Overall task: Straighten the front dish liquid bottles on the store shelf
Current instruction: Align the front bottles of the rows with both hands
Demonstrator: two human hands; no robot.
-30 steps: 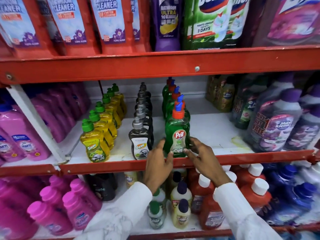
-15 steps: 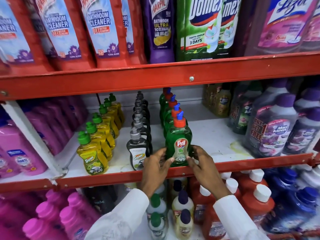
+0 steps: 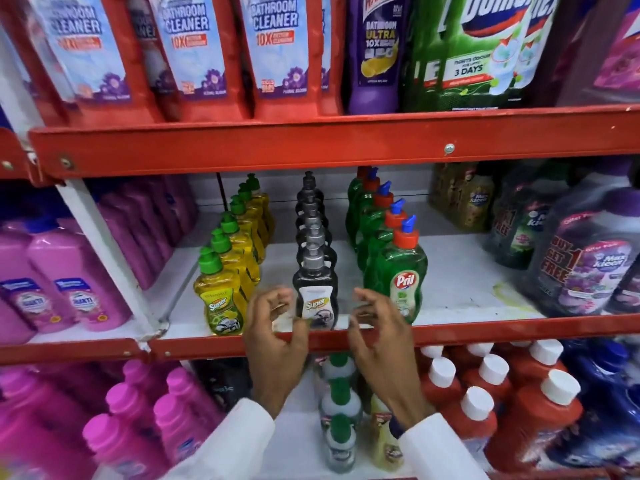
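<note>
Three rows of dish liquid bottles stand on the middle shelf (image 3: 450, 299). The front yellow Super bottle (image 3: 220, 299) with a green cap is on the left, the front black Super bottle (image 3: 316, 292) with a grey cap in the centre, and the front green Pril bottle (image 3: 401, 271) with an orange cap on the right. My left hand (image 3: 277, 327) and my right hand (image 3: 375, 323) hover on either side of the black bottle, fingers curled and apart. Neither hand clearly touches it. All three front bottles stand upright with labels facing out.
A red shelf lip (image 3: 485, 332) runs just below my hands. Pink bottles (image 3: 69, 278) fill the left bay, large purple cleaner jugs (image 3: 588, 268) the right. Bathroom cleaner pouches (image 3: 194, 50) stand on the upper shelf, red bottles (image 3: 485, 393) with white caps on the one below.
Both hands let go of the green Pril bottle and shifted left, now flanking the black Super bottle. The camera moved closer and slightly left.
</note>
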